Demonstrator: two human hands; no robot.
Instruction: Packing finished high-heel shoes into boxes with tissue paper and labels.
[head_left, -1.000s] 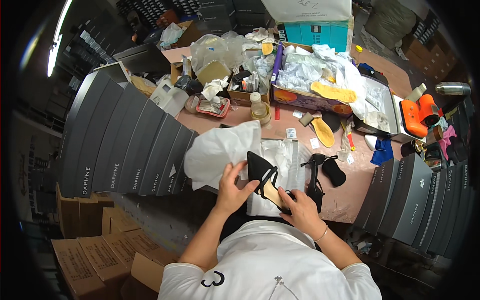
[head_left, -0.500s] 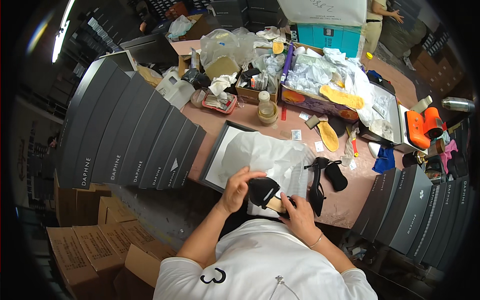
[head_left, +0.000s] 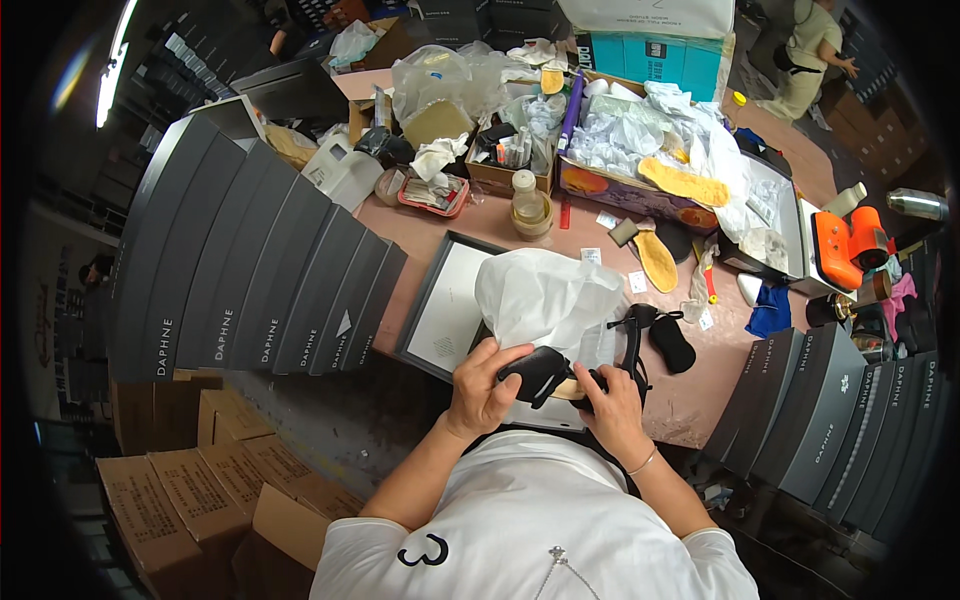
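One black shoe [head_left: 537,376], toe in left grip [head_left: 480,390], rear in right grip [head_left: 613,408].

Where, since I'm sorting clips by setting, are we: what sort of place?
Probably a shoe-finishing or packing workshop: a held black shoe, rows of dark gray shoeboxes and brown cardboard cartons.

Shoe workshop, cluttered pinkish worktable [head_left: 690,402], rows of grey shoeboxes [head_left: 235,270], brown cartons [head_left: 165,500], black shoe [head_left: 535,374]

The left hand [head_left: 482,388] holds a black shoe [head_left: 537,376] near its toe, the right hand [head_left: 614,408] its other end — white paper [head_left: 543,292] beyond. Another shoe [head_left: 631,362] lies to the right — grey boxes [head_left: 195,260] on both sides.
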